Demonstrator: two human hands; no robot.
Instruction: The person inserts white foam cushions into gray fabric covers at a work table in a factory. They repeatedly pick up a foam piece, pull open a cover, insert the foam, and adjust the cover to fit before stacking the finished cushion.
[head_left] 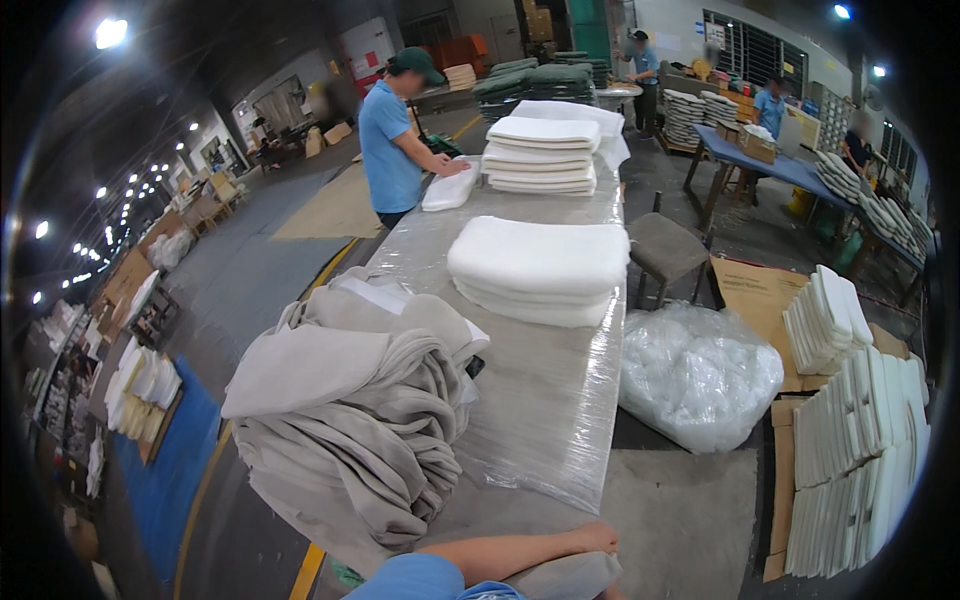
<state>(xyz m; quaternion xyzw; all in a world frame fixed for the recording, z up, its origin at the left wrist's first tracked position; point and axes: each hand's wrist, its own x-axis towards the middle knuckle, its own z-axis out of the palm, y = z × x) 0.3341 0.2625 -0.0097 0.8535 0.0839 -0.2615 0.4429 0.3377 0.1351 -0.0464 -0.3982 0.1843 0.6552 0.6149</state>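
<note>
My left arm, in a blue sleeve, reaches across the lower edge. At its end my left hand (597,538) is closed on a grey fabric cover (570,578), which hangs below the forearm. A small bit of skin by the cover's right end may be my right hand (612,592); its fingers are hidden. To the left, a large heap of folded grey fabric covers (350,420) lies over the near corner of the plastic-wrapped table (540,400). Farther along the table rests a stack of thick white padding sheets (540,260).
A taller white padding stack (540,155) stands at the far end, where a person in blue (385,140) presses a white piece (452,188). Right of the table are a chair (668,245), a clear bag of white filling (700,375) and stacked white pads (850,460).
</note>
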